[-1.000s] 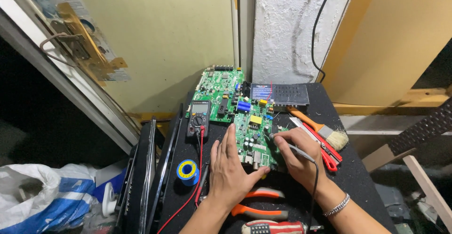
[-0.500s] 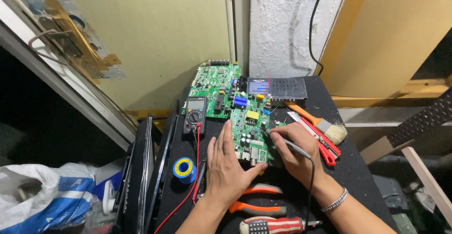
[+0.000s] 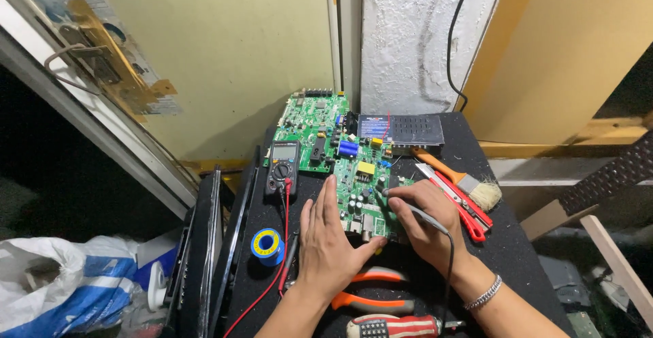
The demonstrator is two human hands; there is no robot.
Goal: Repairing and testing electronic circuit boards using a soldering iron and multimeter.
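A green circuit board [image 3: 326, 130] lies on a small black table [image 3: 507, 243]. My left hand [image 3: 330, 243] lies flat with fingers spread, pressing on the board's near left edge. My right hand [image 3: 425, 226] grips a thin corded probe [image 3: 408, 205] like a pen, its tip touching the board near the near right corner. A dark multimeter [image 3: 282, 168] with red and black leads sits left of the board.
A blue-and-yellow solder spool [image 3: 266, 244] lies left of my left hand. Orange-handled pliers [image 3: 371, 290] and a striped screwdriver [image 3: 394, 326] lie at the near edge. Red cutters [image 3: 469, 209], a brush [image 3: 469, 181] and a dark perforated box [image 3: 401, 130] sit right.
Both hands stay on the board; the view has shifted slightly and the probe tip has moved a little on the board.
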